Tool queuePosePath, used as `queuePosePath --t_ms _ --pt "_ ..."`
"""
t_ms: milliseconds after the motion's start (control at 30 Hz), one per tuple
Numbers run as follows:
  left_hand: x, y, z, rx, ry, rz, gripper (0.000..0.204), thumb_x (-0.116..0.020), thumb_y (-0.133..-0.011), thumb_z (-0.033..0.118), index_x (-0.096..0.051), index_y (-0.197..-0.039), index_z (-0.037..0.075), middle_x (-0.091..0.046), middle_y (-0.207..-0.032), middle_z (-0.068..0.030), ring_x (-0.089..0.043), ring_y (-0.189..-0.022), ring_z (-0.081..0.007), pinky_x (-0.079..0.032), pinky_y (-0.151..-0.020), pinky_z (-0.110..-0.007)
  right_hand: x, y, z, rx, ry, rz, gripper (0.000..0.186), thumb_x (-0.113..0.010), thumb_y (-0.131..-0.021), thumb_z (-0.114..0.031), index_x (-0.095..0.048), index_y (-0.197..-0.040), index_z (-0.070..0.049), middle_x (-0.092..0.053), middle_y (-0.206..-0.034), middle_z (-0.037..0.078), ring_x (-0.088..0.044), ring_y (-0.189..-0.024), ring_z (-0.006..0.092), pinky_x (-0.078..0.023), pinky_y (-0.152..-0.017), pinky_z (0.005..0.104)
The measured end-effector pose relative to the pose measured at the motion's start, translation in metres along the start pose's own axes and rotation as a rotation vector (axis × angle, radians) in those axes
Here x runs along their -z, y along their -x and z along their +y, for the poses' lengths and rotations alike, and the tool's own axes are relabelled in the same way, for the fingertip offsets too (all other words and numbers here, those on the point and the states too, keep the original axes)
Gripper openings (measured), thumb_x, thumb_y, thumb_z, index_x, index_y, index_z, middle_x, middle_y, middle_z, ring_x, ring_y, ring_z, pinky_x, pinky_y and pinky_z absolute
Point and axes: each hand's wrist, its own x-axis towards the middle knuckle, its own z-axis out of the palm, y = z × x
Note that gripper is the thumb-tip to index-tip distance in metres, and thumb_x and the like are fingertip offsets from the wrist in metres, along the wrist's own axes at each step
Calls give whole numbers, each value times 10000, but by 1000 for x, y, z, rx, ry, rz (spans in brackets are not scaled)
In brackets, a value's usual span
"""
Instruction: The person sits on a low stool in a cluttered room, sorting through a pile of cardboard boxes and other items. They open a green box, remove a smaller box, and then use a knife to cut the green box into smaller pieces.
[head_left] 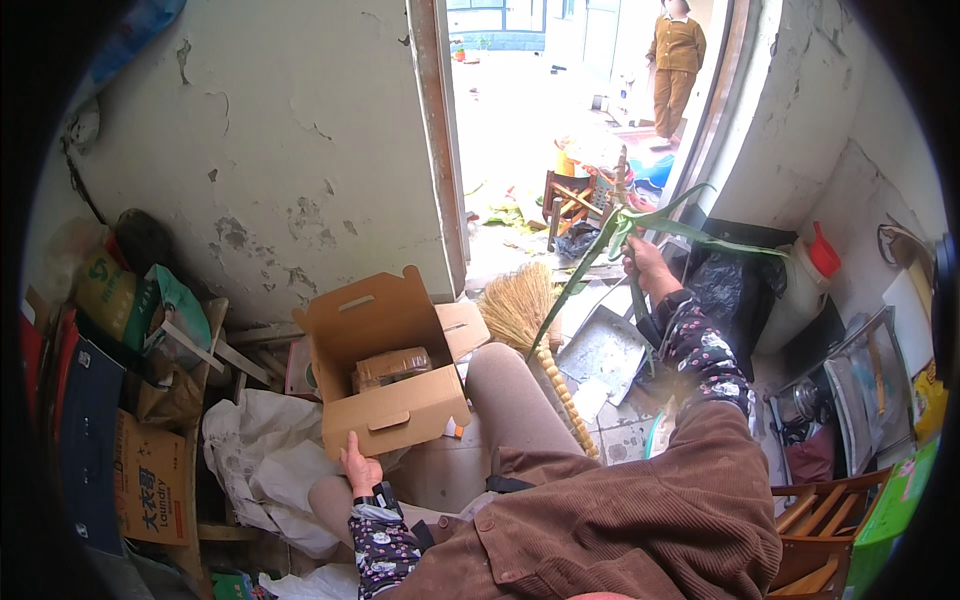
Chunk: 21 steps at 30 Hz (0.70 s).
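My right hand is raised near the doorway, its fingers closed round a leafy plant stalk. Long green leaves fan out from the stalk, and its upper end is tan and bare. On the left, my left hand grips the near edge of an open cardboard box, with the thumb on the outside. Inside the box lies a brown wrapped package. Under the stalk, a straw broom and a grey metal dustpan rest on the floor.
A white sack lies left of the box, beside shelves with bags and a printed carton. Black plastic and a white bucket with a red scoop stand right. Outside, a person stands beyond a wooden folding stool.
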Motion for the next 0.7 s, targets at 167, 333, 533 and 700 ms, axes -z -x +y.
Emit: queuePosePath --t_ms 167,333,533,700 --pt "-4 5 4 14 -12 12 537 -656 -960 233 -438 -1400 15 -562 -1324 -113 -571 -1163 -249 -500 -970 -399 2 8 -3 33 12 13 184 -525 -1016 -316 -522 -980 -135 -528 -730 -35 -458 -502 64 -390 -442 209" --pt "-8 9 6 4 13 -11 522 -655 -960 231 -450 -1392 22 -571 -1310 -108 -581 -1157 -249 -509 -961 -397 1 9 -1 27 54 36 188 -532 -1011 -317 -531 -968 -134 -529 -720 -44 -472 -516 58 -388 -439 202" --pt "-3 5 5 17 1 -24 506 -651 -961 214 -456 -1387 23 -579 -1301 -107 -589 -1150 -249 -514 -957 -399 1 6 5 14 39 18 216 -505 -1026 -315 -547 -945 -119 -528 -715 -40 -450 -505 66 -369 -429 217" --pt "-3 4 4 16 -5 11 502 -643 -966 221 -458 -1386 19 -587 -1294 -108 -593 -1148 -254 -516 -954 -404 0 5 5 34 69 12 215 -505 -1026 -328 -549 -958 -129 -534 -720 -42 -454 -512 67 -373 -439 221"
